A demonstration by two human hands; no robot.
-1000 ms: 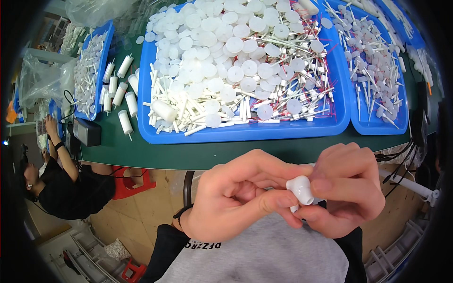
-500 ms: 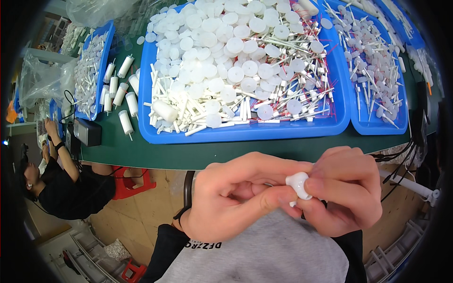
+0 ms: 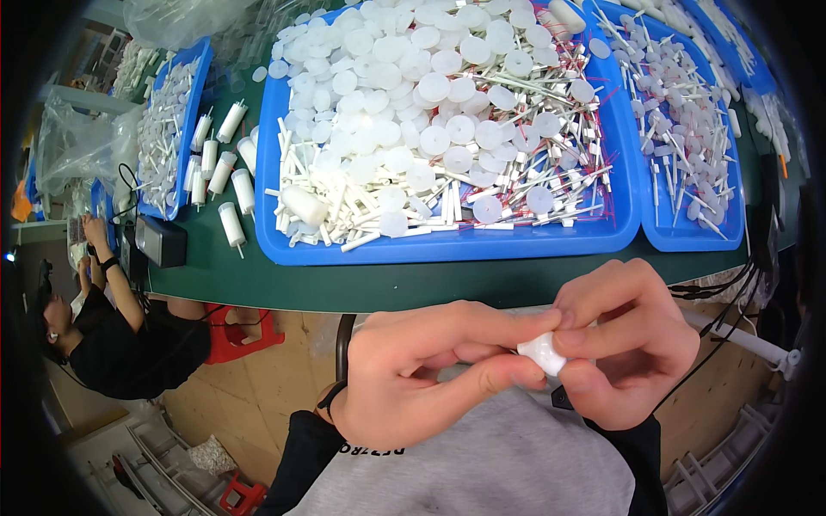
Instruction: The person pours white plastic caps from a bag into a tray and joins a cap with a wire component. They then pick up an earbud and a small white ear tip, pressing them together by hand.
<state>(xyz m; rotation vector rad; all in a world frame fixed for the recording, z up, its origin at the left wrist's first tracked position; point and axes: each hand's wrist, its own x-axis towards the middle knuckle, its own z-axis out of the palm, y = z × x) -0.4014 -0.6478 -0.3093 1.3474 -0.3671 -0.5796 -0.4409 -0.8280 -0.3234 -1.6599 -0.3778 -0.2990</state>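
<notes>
Hands (image 3: 525,361) closer together; white part (image 3: 542,353) now mostly hidden.

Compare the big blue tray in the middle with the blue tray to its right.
The middle tray is larger and heaped with white discs and sticks, while the right tray is narrower. The right tray's parts lie thinly, so its blue floor shows; the middle tray's floor is mostly hidden. Both rest on the green table.

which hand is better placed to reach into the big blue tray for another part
Probably the right hand: it only pinches the small white part with its fingertips, while the left hand wraps it from below. Both sit equally near the big blue tray.
</notes>
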